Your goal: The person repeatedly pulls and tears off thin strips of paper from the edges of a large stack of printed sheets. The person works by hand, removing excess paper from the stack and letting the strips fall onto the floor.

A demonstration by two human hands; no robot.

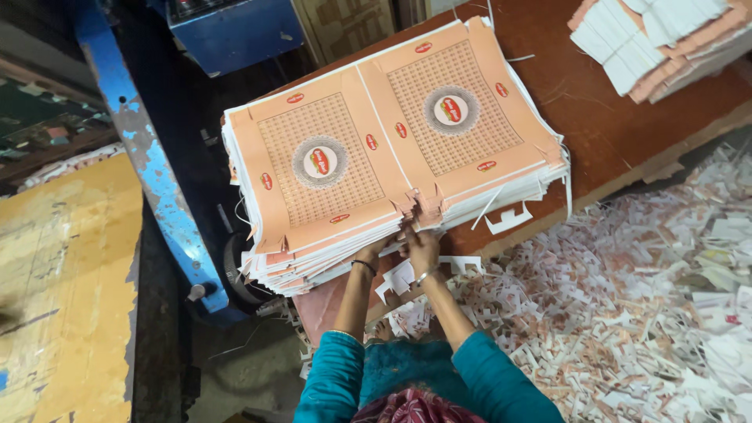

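Note:
A thick stack of printed peach-coloured card sheets, each with two box blanks side by side, lies on a brown table. My left hand is pressed against the stack's near edge, fingers tucked into the sheets. My right hand grips the same edge just beside it, at the notch between the two blanks. Both arms wear teal sleeves and wrist bangles.
A second pile of cut white and peach cards lies at the table's far right. Paper offcuts cover the floor to the right. A blue metal machine frame stands left, with a worn yellow board beyond it.

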